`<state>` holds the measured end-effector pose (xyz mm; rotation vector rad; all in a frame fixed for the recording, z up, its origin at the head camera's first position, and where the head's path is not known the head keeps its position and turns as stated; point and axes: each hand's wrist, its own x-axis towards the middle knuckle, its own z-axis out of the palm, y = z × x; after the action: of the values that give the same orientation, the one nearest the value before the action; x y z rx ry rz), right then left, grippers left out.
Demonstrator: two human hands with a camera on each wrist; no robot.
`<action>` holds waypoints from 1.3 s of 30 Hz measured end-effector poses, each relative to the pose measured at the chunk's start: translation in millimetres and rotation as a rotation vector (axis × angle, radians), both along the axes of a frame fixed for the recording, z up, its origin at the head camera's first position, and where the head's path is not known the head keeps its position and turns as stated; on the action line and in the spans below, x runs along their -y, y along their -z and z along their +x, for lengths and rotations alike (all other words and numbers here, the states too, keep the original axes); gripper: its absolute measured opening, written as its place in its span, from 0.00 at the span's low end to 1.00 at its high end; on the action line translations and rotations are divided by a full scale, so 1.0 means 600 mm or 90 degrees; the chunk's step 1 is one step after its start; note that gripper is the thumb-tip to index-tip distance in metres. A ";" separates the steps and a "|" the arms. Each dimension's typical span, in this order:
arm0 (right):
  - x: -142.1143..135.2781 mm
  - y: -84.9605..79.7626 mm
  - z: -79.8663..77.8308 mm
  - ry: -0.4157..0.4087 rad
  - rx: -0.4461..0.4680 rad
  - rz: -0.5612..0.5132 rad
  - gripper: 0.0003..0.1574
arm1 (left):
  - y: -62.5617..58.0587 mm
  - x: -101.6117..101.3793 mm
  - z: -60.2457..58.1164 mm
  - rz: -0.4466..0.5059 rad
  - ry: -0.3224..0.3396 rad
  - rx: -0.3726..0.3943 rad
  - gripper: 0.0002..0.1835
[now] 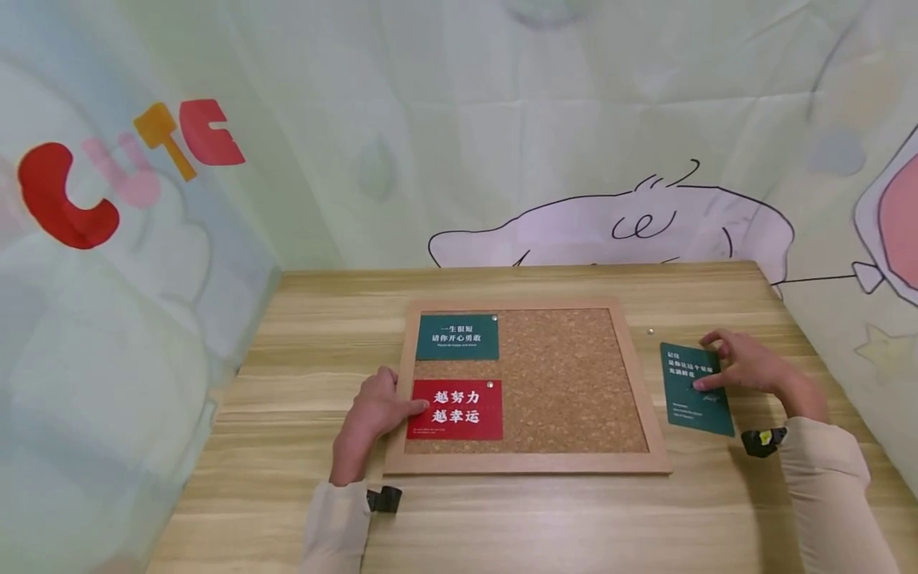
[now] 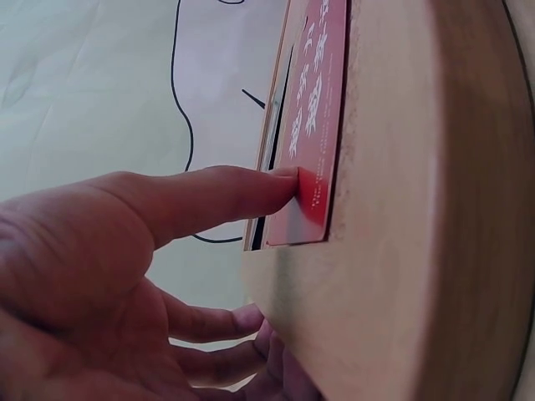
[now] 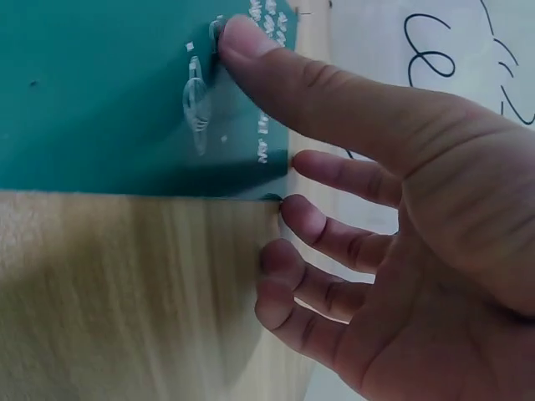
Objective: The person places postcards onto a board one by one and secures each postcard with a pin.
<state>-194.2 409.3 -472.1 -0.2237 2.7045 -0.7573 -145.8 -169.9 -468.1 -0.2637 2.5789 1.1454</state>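
Note:
A wood-framed corkboard (image 1: 566,383) lies on the table. Pinned on its left side are a green card (image 1: 457,351) and, below it, a red card (image 1: 459,426), both with white writing. My left hand (image 1: 374,406) grips the board's left edge; its thumb rests on the red card in the left wrist view, the other fingers against the frame's outer side. Right of the board is a second green card (image 1: 692,406). My right hand (image 1: 756,368) holds it by its right edge, thumb on the printed face (image 3: 109,100), with fingertips at or partly behind the edge.
A small loose push pin (image 1: 650,331) lies on the table between the board and the right-hand card. One pin (image 1: 495,318) is in the upper card and another (image 1: 490,384) in the red one. Printed fabric walls (image 1: 344,159) rise behind the wooden table (image 1: 287,343).

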 end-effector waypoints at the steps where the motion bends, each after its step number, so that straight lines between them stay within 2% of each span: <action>1: 0.000 0.000 0.000 0.003 0.001 -0.002 0.52 | 0.000 0.000 0.000 -0.001 0.002 -0.001 0.30; 6: 0.001 0.000 0.003 0.018 0.020 -0.006 0.48 | -0.002 -0.001 0.000 -0.001 0.002 0.001 0.30; 12: 0.003 0.001 0.005 0.016 0.020 0.002 0.51 | -0.003 -0.001 0.001 -0.004 0.001 0.002 0.30; 20: -0.002 0.001 0.009 0.029 0.021 -0.041 0.48 | -0.003 -0.001 0.001 0.002 0.001 0.003 0.30; 25: -0.004 -0.013 0.007 0.040 0.033 -0.050 0.45 | -0.004 -0.001 0.001 0.001 0.002 0.002 0.30; 34: 0.001 -0.034 0.004 0.041 0.002 -0.084 0.35 | -0.006 -0.002 0.002 -0.004 -0.003 0.003 0.30; 39: 0.009 -0.055 0.003 0.026 -0.006 -0.112 0.28 | -0.004 -0.002 0.002 -0.002 -0.007 0.003 0.29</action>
<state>-192.6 403.8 -439.0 -0.2136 2.6583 -1.0107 -144.5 -168.4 -465.7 -0.2811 2.5782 1.1426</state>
